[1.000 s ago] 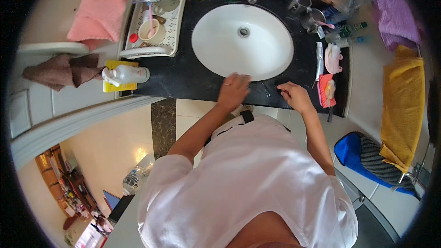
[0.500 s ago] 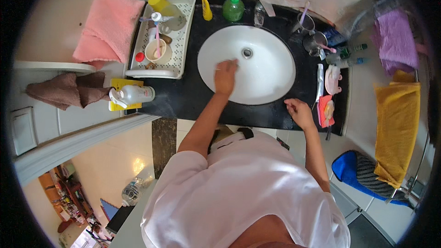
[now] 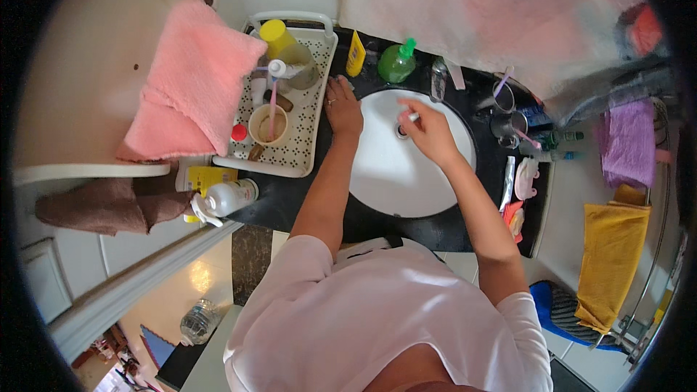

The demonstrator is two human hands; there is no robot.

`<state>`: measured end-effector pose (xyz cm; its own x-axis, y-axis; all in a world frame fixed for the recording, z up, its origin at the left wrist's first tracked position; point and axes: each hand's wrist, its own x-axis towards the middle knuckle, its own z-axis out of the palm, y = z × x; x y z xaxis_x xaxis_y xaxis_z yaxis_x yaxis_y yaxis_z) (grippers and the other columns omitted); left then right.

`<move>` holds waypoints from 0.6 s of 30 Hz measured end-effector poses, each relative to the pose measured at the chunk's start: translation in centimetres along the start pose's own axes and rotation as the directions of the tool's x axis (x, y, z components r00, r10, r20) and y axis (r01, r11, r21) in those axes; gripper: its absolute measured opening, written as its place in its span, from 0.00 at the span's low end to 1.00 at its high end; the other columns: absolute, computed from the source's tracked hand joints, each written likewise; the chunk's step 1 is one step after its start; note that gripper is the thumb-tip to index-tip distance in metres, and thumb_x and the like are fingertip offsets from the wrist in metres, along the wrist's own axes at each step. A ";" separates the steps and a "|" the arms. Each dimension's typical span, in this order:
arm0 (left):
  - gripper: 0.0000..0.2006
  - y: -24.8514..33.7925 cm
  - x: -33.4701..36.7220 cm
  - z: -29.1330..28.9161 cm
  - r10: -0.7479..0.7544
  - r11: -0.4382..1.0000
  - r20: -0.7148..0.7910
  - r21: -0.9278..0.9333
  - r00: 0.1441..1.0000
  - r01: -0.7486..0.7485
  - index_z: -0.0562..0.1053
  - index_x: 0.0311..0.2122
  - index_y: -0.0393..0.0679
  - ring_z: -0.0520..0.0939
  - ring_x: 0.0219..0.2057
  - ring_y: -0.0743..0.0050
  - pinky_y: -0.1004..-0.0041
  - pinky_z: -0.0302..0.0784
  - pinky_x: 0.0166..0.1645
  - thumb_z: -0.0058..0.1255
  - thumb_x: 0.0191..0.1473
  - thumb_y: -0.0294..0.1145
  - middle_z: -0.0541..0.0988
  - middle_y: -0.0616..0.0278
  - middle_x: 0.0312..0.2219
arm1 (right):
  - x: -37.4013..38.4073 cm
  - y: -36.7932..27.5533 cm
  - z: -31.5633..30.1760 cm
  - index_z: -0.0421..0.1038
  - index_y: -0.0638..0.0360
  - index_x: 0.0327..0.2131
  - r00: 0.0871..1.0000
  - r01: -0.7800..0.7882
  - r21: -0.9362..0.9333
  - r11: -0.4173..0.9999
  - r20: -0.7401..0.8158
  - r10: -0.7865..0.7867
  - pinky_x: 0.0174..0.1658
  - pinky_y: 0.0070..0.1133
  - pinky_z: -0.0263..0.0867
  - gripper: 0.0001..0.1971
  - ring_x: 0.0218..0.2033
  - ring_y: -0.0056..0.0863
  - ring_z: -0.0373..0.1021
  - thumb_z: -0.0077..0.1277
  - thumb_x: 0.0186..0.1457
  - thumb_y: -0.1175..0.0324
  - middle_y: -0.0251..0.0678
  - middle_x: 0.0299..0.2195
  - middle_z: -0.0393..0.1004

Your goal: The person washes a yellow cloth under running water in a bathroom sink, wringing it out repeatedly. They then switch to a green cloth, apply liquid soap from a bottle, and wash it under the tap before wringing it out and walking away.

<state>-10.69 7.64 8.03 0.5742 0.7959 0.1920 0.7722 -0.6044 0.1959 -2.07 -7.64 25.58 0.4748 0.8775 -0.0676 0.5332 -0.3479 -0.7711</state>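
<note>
Black tabletop (image 3: 370,226), mid-frame | left hand (image 3: 343,110) outspread beside tray (image 3: 279,169) | right hand (image 3: 433,134) curled above basin (image 3: 450,189), pinch unclear | light, even pressure advisable

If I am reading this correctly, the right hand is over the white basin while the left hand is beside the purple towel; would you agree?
Not quite: the left hand is beside the white tray instead, as the head view shows. The right hand is indeed over the white basin.
</note>
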 end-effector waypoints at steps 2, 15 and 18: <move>0.49 -0.1 1.2 0.0 -0.022 0.996 0.020 -0.091 1.000 0.024 0.47 0.61 0.34 0.56 0.59 0.47 0.60 0.57 0.60 0.60 0.42 0.48 0.53 0.44 0.59 | 5.4 -1.4 1.3 0.67 0.57 0.48 0.991 0.056 -0.066 0.996 -0.115 -0.063 0.33 0.28 0.68 0.21 0.29 0.37 0.73 0.52 0.52 0.60 0.41 0.29 0.76; 0.48 -0.7 3.7 -2.7 0.003 0.888 0.156 -0.455 0.988 0.070 0.53 0.60 0.39 0.60 0.55 0.45 0.59 0.58 0.59 0.67 0.34 0.39 0.58 0.46 0.55 | 17.8 -1.5 4.6 0.68 0.65 0.33 0.987 -0.043 -0.536 0.843 -0.152 -0.047 0.36 0.39 0.68 0.12 0.30 0.50 0.72 0.46 0.53 0.64 0.53 0.27 0.74; 0.36 -0.1 2.8 -2.3 -0.089 0.691 0.145 -0.703 0.985 0.166 0.58 0.58 0.41 0.61 0.54 0.49 0.60 0.58 0.58 0.59 0.43 0.30 0.60 0.48 0.54 | 17.4 -1.3 4.5 0.68 0.65 0.32 0.989 -0.048 -0.538 0.842 -0.143 -0.035 0.36 0.40 0.68 0.12 0.30 0.51 0.72 0.46 0.53 0.65 0.53 0.26 0.74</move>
<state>-9.85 9.86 10.79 0.5366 0.8432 0.0321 0.4380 -0.3109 0.8435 2.36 9.55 22.60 0.5510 0.8330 0.0511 0.8028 -0.5123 -0.3052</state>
